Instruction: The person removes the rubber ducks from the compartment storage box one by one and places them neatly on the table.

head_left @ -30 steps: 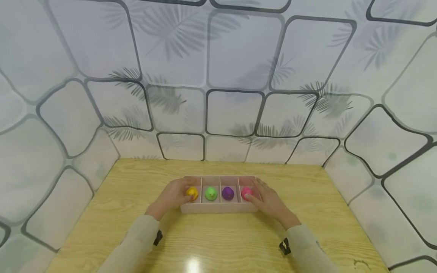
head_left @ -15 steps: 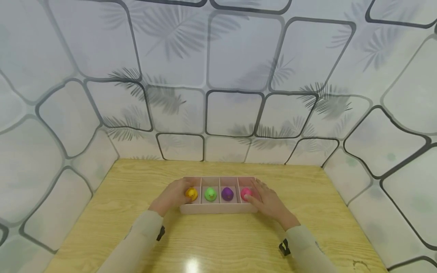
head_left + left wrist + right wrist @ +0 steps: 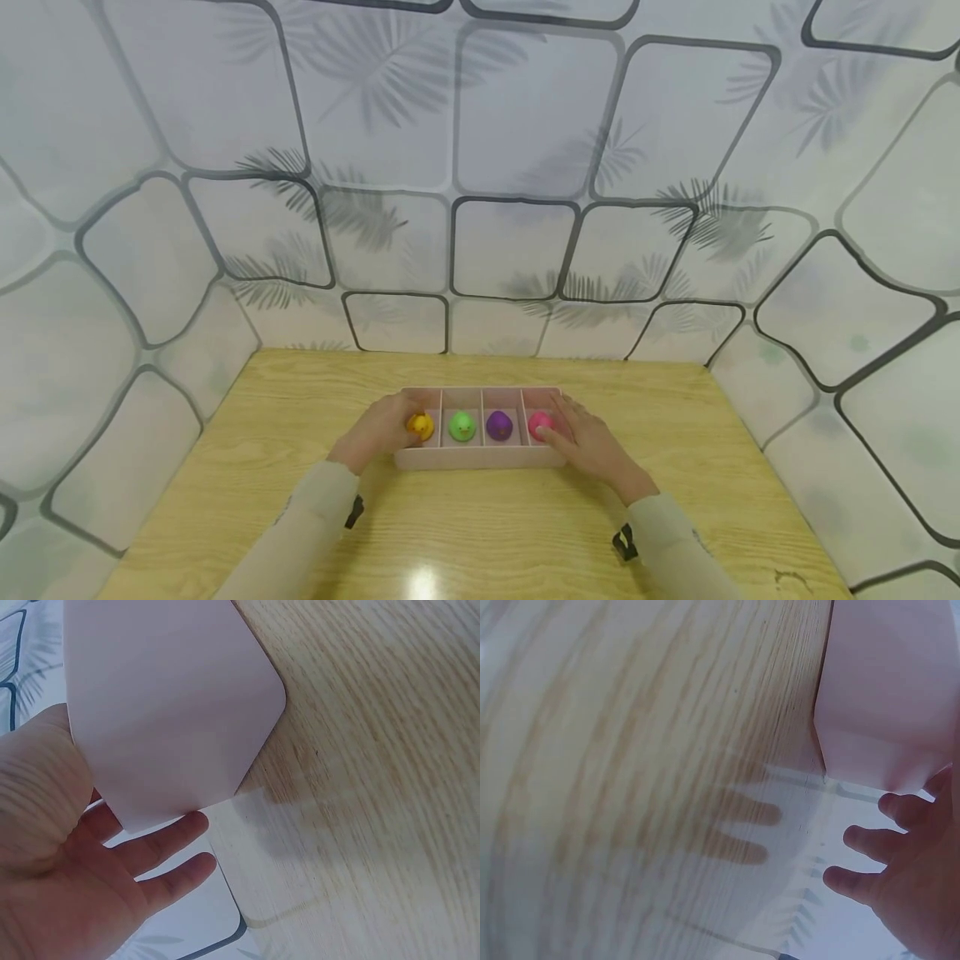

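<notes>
A pale pink box (image 3: 480, 457) with a row of compartments sits on the table. Small toy ducks lie inside, one per compartment: yellow (image 3: 422, 427), green (image 3: 462, 427), purple (image 3: 499, 426) and pink (image 3: 540, 424). My left hand (image 3: 378, 429) grips the box's left end, its thumb over the rim beside the yellow duck. At the opposite end my right hand (image 3: 596, 442) holds the box, thumb tip overlapping the pink duck. In the left wrist view, fingertips (image 3: 196, 822) of the left hand lie along the end wall. Fingers (image 3: 907, 810) of the right hand spread near the box's corner.
The light wooden table (image 3: 480, 533) meets a patterned wall covering (image 3: 517, 250) at the back and both sides. Black straps (image 3: 626, 543) show at both sleeve cuffs.
The left forearm has shifted slightly to the right and the left thumb has moved off the front of the yellow duck. Box and right hand stay practically still.
</notes>
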The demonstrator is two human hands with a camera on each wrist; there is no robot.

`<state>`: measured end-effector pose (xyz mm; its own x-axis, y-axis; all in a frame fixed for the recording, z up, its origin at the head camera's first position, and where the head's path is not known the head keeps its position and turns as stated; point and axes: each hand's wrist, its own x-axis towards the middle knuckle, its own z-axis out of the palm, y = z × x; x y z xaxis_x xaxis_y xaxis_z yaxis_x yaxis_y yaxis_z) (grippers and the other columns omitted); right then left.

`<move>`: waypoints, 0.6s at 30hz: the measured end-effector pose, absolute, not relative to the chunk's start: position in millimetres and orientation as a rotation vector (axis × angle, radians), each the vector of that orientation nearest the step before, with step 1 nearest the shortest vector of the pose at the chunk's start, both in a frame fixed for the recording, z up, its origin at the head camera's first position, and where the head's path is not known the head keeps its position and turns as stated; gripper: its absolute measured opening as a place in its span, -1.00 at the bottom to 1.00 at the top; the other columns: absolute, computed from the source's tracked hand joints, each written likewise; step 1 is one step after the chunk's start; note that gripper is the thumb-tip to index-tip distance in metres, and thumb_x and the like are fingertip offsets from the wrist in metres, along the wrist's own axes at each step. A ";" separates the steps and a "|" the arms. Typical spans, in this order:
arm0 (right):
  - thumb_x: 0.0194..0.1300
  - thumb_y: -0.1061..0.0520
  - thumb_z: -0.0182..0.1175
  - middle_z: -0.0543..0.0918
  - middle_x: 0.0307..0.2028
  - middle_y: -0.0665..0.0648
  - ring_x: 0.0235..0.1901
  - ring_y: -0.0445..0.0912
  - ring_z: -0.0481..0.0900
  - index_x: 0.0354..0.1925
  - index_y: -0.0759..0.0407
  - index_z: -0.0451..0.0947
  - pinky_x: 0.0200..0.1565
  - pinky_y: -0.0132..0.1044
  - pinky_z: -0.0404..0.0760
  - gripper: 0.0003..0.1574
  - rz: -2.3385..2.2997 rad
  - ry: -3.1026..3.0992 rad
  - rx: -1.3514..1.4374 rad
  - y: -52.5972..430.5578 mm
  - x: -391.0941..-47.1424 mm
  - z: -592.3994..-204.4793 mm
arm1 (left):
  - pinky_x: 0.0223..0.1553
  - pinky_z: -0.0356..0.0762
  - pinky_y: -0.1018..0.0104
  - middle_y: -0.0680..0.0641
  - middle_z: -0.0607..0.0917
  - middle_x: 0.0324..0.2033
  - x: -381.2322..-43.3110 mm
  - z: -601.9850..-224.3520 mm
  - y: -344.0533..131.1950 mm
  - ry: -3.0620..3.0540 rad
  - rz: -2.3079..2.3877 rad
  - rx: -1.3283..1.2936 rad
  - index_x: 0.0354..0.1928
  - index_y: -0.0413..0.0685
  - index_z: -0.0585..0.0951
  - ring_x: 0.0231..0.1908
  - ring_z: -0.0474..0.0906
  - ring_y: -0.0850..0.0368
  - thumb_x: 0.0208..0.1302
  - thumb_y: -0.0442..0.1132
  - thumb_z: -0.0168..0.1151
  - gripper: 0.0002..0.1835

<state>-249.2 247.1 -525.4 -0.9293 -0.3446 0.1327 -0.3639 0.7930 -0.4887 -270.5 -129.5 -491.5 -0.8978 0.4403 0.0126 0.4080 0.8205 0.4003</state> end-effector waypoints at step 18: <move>0.58 -0.27 0.08 0.20 0.60 0.40 0.51 0.42 0.29 0.69 0.13 0.01 0.50 0.34 0.29 -0.01 0.845 -2.962 0.558 247.4 -248.9 -527.8 | 0.05 0.66 -0.02 -0.07 0.78 0.11 -265.0 -480.8 -137.5 2.849 0.910 0.631 0.32 0.07 0.67 -0.11 0.63 0.04 0.20 -0.36 0.46 -0.41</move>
<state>-248.9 247.4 -527.8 -0.9363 -0.3345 0.1068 -0.3405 0.7905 -0.5091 -265.0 -137.5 -480.8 -0.9113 0.4094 0.0430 0.3586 0.7381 0.5715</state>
